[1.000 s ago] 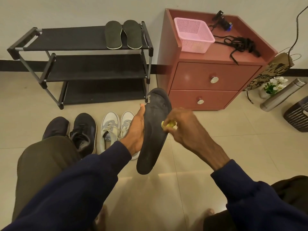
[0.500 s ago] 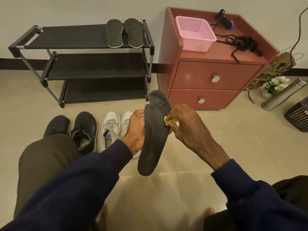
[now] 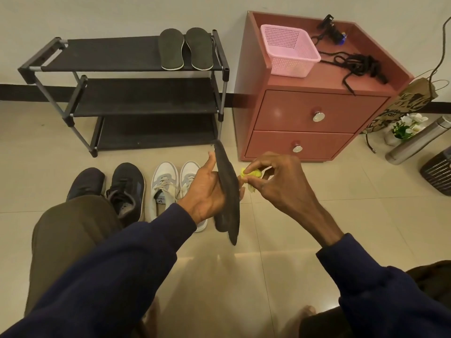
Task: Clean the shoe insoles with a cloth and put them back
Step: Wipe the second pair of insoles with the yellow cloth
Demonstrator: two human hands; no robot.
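My left hand (image 3: 207,191) grips a dark grey insole (image 3: 228,191), held upright and turned edge-on to the camera. My right hand (image 3: 273,181) pinches a small yellow cloth (image 3: 251,173) just to the right of the insole, a little apart from it. Two more dark insoles (image 3: 185,48) lie side by side on the top shelf of the black shoe rack (image 3: 136,98). A pair of black sneakers (image 3: 117,189) and a pair of white sneakers (image 3: 173,189) stand on the tiled floor beneath my hands.
A red two-drawer cabinet (image 3: 307,118) stands right of the rack, carrying a pink basket (image 3: 288,53) and black cords (image 3: 353,67). A paper bag, a small flower pot, a steel flask (image 3: 419,140) and a dark grille object sit at the far right. My knees frame the lower view.
The insole has turned from face-on to edge-on in my left hand. My right hand with the yellow cloth has lifted off its surface and moved slightly right.
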